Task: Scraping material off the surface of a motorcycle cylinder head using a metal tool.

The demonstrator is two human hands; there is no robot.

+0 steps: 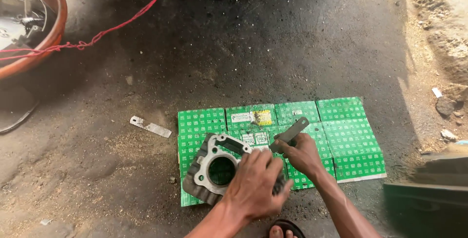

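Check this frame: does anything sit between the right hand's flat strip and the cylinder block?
Yes. The left hand rests on the cylinder block's right side, between it and the right hand holding the flat metal strip.

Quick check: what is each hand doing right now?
Left hand: closed on the finned grey metal engine cylinder.
Right hand: closed on a flat grey metal strip.

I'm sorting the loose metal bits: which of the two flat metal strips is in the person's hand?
The dark strip over the green cardboard, gripped by the right hand. The pale strip lies untouched on the dirt, left of the cardboard.
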